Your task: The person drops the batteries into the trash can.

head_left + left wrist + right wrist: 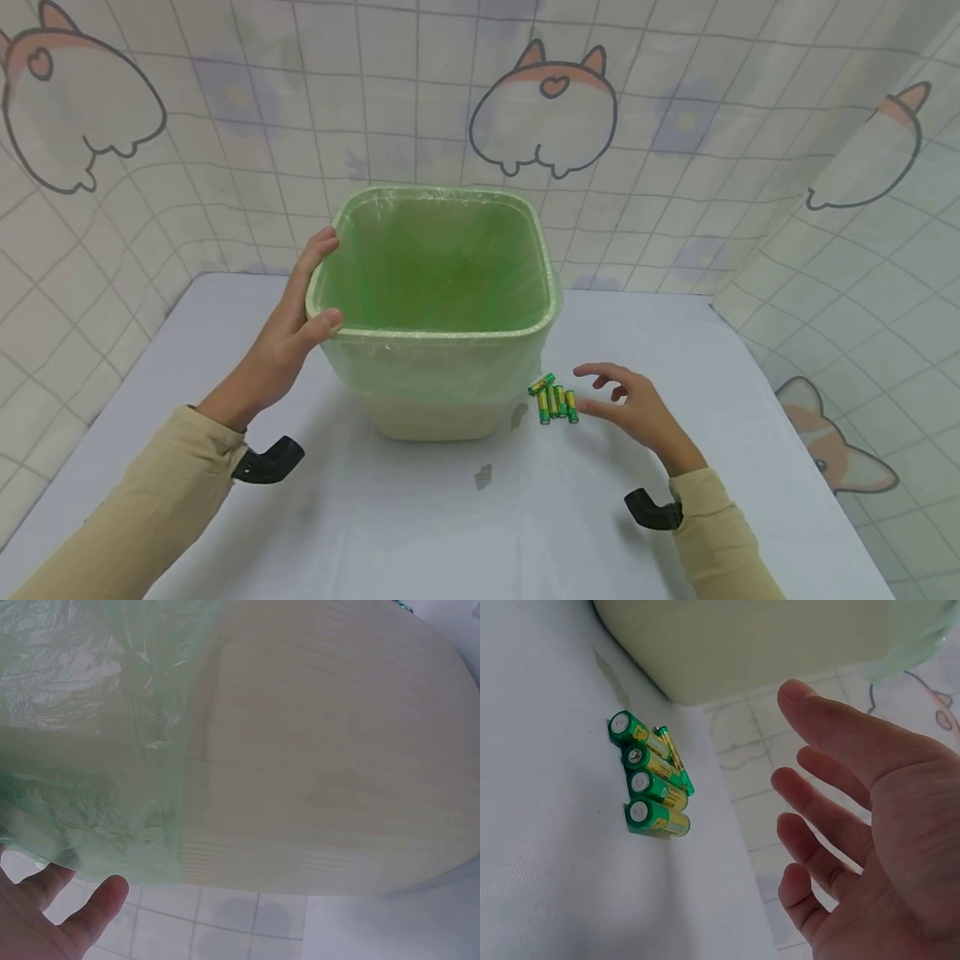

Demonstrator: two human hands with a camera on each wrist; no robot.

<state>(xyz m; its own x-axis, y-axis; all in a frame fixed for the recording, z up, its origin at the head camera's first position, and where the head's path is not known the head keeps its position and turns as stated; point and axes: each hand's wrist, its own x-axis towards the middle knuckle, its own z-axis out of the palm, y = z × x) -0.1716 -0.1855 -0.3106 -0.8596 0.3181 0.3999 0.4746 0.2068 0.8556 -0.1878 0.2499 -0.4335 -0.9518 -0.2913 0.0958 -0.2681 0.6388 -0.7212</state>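
Largest item noted: a tile-patterned backdrop point(300, 167) printed with cartoon dogs, surrounding a white-covered table point(420, 525). On the table stands a pale bin point(427, 421), upright, its mouth lined with a translucent green bag point(431, 367) folded down over the outside of the rim. Tan sleeves point(142, 517) cover the person's forearms. The left hand point(281, 333) rests on the bin's left side, fingers spread and mostly straight, with the thumb touching the rim at the near corner. The right hand point(633, 408) holds nothing; its fingers are parted and loosely bent, with thumb and forefinger well separated. A black fitting point(268, 460) is worn at each wrist. Smallest items: five green-and-yellow batteries point(561, 402), lying on the table between bin and right hand, near the thumb but apart from it. Four lie side by side; the fifth is slanted at their far ends.
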